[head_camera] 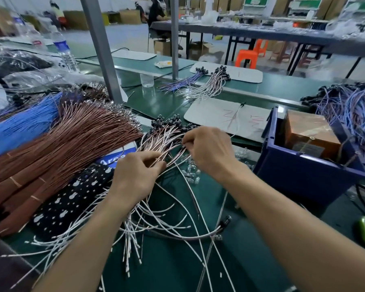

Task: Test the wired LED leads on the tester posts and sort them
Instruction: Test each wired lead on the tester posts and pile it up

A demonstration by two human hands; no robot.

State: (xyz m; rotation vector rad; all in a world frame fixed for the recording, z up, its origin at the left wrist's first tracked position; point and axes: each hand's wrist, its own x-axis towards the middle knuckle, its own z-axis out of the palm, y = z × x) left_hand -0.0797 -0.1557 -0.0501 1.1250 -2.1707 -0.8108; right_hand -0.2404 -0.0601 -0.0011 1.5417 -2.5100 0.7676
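Observation:
A bunch of wired LED leads (167, 140) with brown and white wires and black LED caps lies on the green table, its loose white ends fanned out toward me. My left hand (135, 173) grips the bunch near its middle. My right hand (207, 148) pinches a few of the wires just right of it. A blue bin (303, 171) at the right holds a brown tester box (310, 131); its posts are too small to make out. Sorted leads lie in two small piles, blue-wired (181, 81) and brown-white (207, 85), at the back.
Large bundles of brown wire (61, 144) and blue wire (23, 121) fill the left. A patterned black pouch (72, 197) lies below them. Purple-wired leads (350, 106) pile up at far right, white mats (226, 116) lie behind, and a grey post (101, 49) stands at centre left.

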